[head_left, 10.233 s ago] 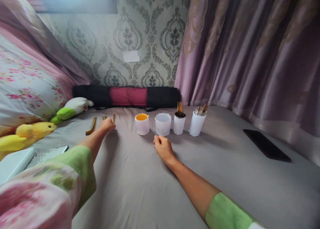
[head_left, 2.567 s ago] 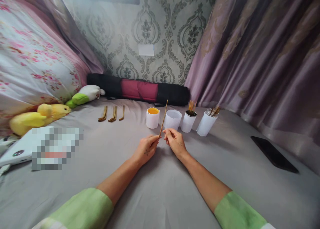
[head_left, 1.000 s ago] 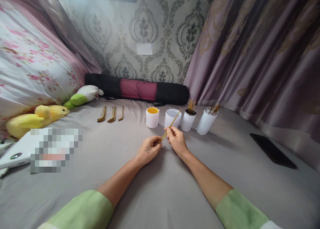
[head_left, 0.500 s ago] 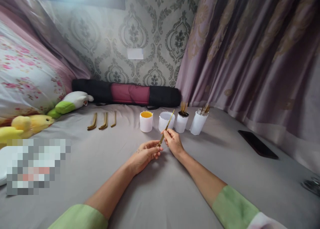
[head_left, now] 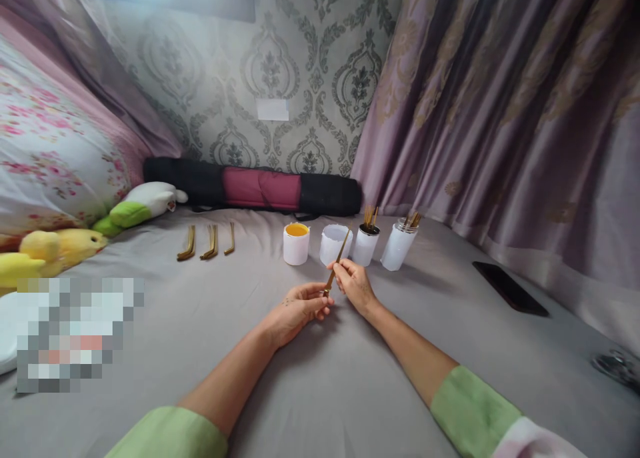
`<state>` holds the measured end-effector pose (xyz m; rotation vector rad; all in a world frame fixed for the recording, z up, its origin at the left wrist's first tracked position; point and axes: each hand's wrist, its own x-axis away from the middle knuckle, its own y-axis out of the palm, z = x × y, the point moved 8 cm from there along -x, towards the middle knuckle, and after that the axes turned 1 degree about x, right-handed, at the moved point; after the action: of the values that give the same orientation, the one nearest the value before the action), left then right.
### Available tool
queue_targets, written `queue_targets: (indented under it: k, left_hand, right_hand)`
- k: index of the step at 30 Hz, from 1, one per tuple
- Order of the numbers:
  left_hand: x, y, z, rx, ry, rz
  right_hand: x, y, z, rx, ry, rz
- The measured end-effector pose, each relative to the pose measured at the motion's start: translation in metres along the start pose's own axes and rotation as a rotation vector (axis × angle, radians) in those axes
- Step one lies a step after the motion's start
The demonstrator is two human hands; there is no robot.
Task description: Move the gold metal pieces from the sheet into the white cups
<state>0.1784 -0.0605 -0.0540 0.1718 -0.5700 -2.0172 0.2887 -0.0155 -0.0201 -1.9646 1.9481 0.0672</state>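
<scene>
My left hand [head_left: 299,308] and my right hand [head_left: 354,285] meet over the grey sheet, both pinching one thin golden straw [head_left: 339,261] that slants up to the right. Just beyond stand a white cup with a yellow inside [head_left: 296,243], an empty white cup [head_left: 335,244], a white cup holding golden straws [head_left: 366,243] and a white jar with more straws [head_left: 399,245]. Three groups of bent golden straws [head_left: 206,242] lie to the left of the cups.
A black and red roll bag [head_left: 253,188] lies along the wall. Plush toys [head_left: 55,248] and a floral pillow are at the left. A black phone [head_left: 510,289] lies at the right near the curtain. A blurred-out item sits at lower left.
Ten seconds ago my left hand was at the bent straws. Since then both hands came together on one straw, which has tilted from near upright to slanting right.
</scene>
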Motion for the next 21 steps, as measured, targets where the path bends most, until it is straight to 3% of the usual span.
queue_targets:
  k: [8, 21]
  left_hand:
    - [-0.001, -0.002, -0.002, -0.014, -0.013, -0.003]
    - [0.001, -0.001, -0.004, -0.014, -0.032, -0.041]
  right_hand:
    - [-0.004, -0.008, -0.004, 0.019, 0.008, 0.019]
    - [-0.028, -0.039, -0.028, -0.036, 0.005, 0.082]
